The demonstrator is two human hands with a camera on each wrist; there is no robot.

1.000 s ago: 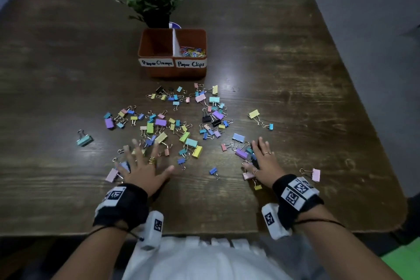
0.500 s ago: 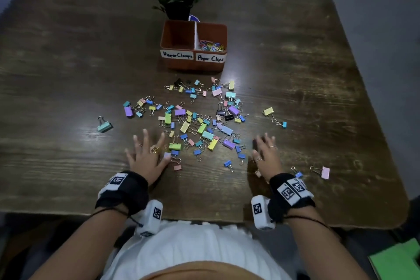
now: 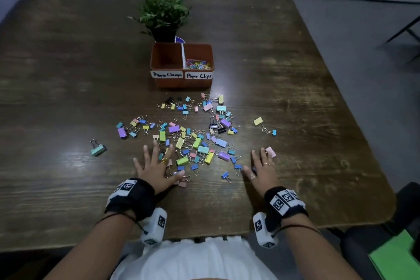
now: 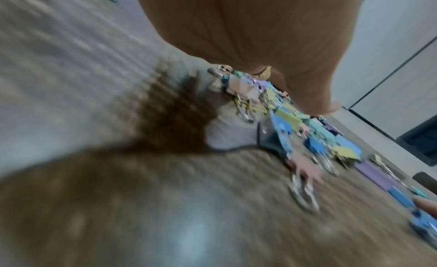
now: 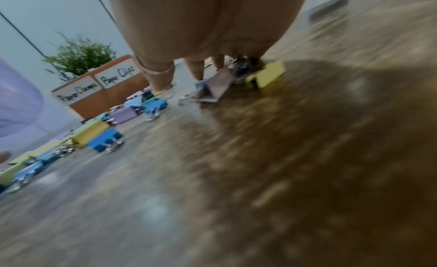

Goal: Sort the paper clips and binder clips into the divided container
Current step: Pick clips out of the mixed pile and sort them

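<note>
Several coloured binder clips (image 3: 197, 143) lie scattered on the dark wooden table (image 3: 68, 98). Beyond them stands the brown divided container (image 3: 181, 79), labelled "Paper Clamps" on the left and "Paper Clips" on the right; coloured paper clips (image 3: 198, 64) fill its right half. My left hand (image 3: 156, 166) lies flat with spread fingers on the pile's near left edge, over a few clips. At the pile's near right, my right hand (image 3: 261, 167) lies flat too, fingers straight, a pink binder clip (image 3: 271, 151) at its fingertips. In the right wrist view, the fingers (image 5: 160, 78) touch the table beside clips (image 5: 215, 89).
A potted green plant (image 3: 164, 11) stands right behind the container. A lone teal binder clip (image 3: 98, 149) sits off to the left, and a yellow one (image 3: 258, 121) and a small blue one (image 3: 273, 132) off to the right. The table's near edge is just below my wrists.
Both flat hands have slid over the table, sweeping near clips inward toward the pile. The pink clip from the far right now lies at my right fingertips. The head view has shifted.
</note>
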